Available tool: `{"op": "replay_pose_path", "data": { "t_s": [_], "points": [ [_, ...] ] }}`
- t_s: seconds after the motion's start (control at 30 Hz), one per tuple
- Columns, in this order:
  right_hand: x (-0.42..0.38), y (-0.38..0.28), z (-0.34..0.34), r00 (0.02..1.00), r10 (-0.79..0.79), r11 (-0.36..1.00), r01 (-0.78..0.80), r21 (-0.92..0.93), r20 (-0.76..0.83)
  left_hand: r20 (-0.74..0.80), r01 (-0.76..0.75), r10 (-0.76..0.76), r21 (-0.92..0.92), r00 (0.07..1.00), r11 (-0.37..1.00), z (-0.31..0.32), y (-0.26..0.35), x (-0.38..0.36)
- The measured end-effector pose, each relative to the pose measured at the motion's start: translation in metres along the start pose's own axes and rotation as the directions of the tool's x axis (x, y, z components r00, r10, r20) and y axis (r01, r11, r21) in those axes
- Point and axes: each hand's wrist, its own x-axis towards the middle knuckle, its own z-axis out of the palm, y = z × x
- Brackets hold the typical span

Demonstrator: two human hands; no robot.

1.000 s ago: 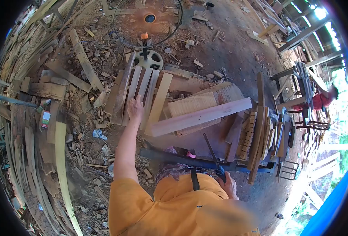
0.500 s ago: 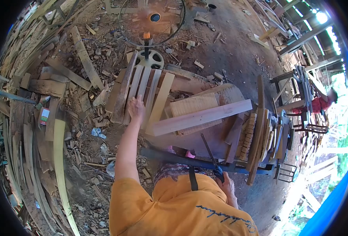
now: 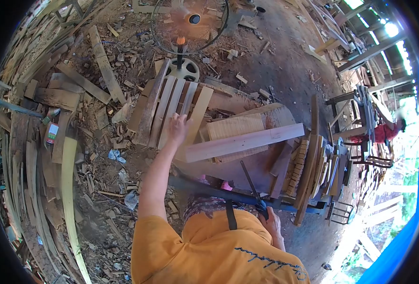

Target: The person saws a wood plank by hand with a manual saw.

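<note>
My left hand (image 3: 178, 128) reaches forward over a row of narrow wooden slats (image 3: 172, 105), its fingers apart over the slats towards the right of the row. A lighter slat (image 3: 202, 110) lies just right of it. Low at my right side, my right hand (image 3: 271, 223) is wrapped round the dark handle of a tool with a long, narrow, dark blade (image 3: 250, 181), which points up and forward. Ahead of the blade a pale plank (image 3: 247, 142) lies aslant over wider ridged boards (image 3: 235, 127).
A stand fan (image 3: 190, 21) stands beyond the slats. Stacked wood pieces (image 3: 308, 175) sit to the right, by a dark metal bar (image 3: 285, 204). Scrap wood covers the ground at left, with a long yellowish strip (image 3: 69, 189). A person in red (image 3: 384, 132) is at far right.
My left hand has moved right across the slats, and its fingers look more spread. My right hand keeps its hold on the bladed tool. The view has shifted slightly.
</note>
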Motion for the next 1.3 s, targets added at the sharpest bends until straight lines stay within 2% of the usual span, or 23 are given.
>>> {"op": "replay_pose_path", "data": {
  "t_s": [0.03, 0.1, 0.13, 0.2, 0.33, 0.4, 0.57, 0.7, 0.8, 0.83, 0.93, 1.03, 1.1, 1.17, 1.2, 1.27, 1.3],
  "points": [
    [0.000, 0.000, -0.001, 1.000, -0.012, 1.000, 0.012, 0.007, -0.004, 0.003, 0.000, 0.000, -0.001, 1.000, 1.000, -0.002, 0.007, -0.001],
    [0.001, 0.000, -0.002, 1.000, -0.024, 1.000, 0.024, 0.014, -0.008, 0.126, -0.001, -0.009, 0.084, 0.992, 0.996, -0.008, 0.024, -0.003],
    [0.002, -0.001, -0.002, 1.000, -0.021, 1.000, 0.021, 0.013, -0.012, 0.124, -0.004, -0.007, 0.084, 0.992, 0.996, -0.005, 0.027, 0.001],
    [0.003, -0.001, -0.004, 1.000, -0.014, 1.000, 0.015, 0.015, -0.023, 0.180, 0.073, -0.097, 0.135, 0.979, 0.988, 0.002, 0.033, 0.009],
    [0.001, -0.001, -0.005, 1.000, 0.011, 1.000, -0.010, 0.021, -0.028, 0.211, 0.045, -0.086, 0.191, 0.974, 0.981, -0.005, 0.045, 0.015],
    [0.001, 0.001, -0.003, 0.999, 0.017, 0.999, -0.015, 0.041, -0.044, 0.270, 0.083, -0.139, 0.207, 0.953, 0.975, -0.011, 0.053, 0.022],
    [-0.002, 0.001, -0.003, 0.999, 0.021, 0.999, -0.020, 0.027, -0.037, 0.201, 0.073, -0.119, 0.222, 0.972, 0.972, 0.019, 0.050, 0.042],
    [-0.006, 0.012, 0.003, 0.998, -0.005, 0.998, 0.008, 0.057, -0.068, 0.180, 0.088, -0.134, 0.243, 0.974, 0.966, 0.019, 0.054, 0.043],
    [-0.008, 0.011, 0.001, 0.998, 0.009, 0.996, -0.003, 0.091, -0.070, 0.214, 0.146, -0.195, 0.226, 0.957, 0.963, 0.005, 0.059, 0.046],
    [-0.007, 0.009, -0.001, 0.998, 0.015, 0.996, -0.009, 0.093, -0.064, 0.139, 0.185, -0.213, 0.192, 0.967, 0.964, -0.008, 0.067, 0.042],
    [-0.004, 0.007, -0.003, 0.998, 0.018, 0.996, -0.013, 0.091, -0.054, 0.093, 0.202, -0.216, 0.136, 0.972, 0.970, -0.062, 0.078, 0.040],
    [-0.001, 0.004, -0.005, 0.999, 0.014, 0.996, -0.010, 0.084, -0.053, 0.090, 0.274, -0.301, 0.231, 0.949, 0.933, -0.111, 0.058, 0.051],
    [0.000, 0.002, -0.006, 0.999, 0.008, 0.996, -0.003, 0.087, -0.054, 0.033, 0.345, -0.369, 0.286, 0.929, 0.894, -0.137, 0.030, 0.059],
    [0.001, 0.004, -0.006, 1.000, 0.023, 0.998, -0.021, 0.054, -0.022, 0.109, 0.431, -0.467, 0.248, 0.877, 0.867, -0.153, -0.011, 0.075],
    [0.001, 0.005, -0.006, 1.000, 0.020, 0.998, -0.019, 0.054, -0.020, 0.107, 0.434, -0.470, 0.248, 0.876, 0.866, -0.158, -0.027, 0.077],
    [-0.001, 0.006, -0.005, 1.000, 0.024, 0.999, -0.024, 0.027, -0.002, -0.046, 0.490, -0.498, 0.274, 0.866, 0.827, -0.164, -0.052, 0.081],
    [-0.001, 0.005, -0.005, 1.000, 0.025, 0.999, -0.025, 0.023, 0.000, -0.042, 0.491, -0.500, 0.273, 0.865, 0.827, -0.166, -0.060, 0.083]
  ]
}}
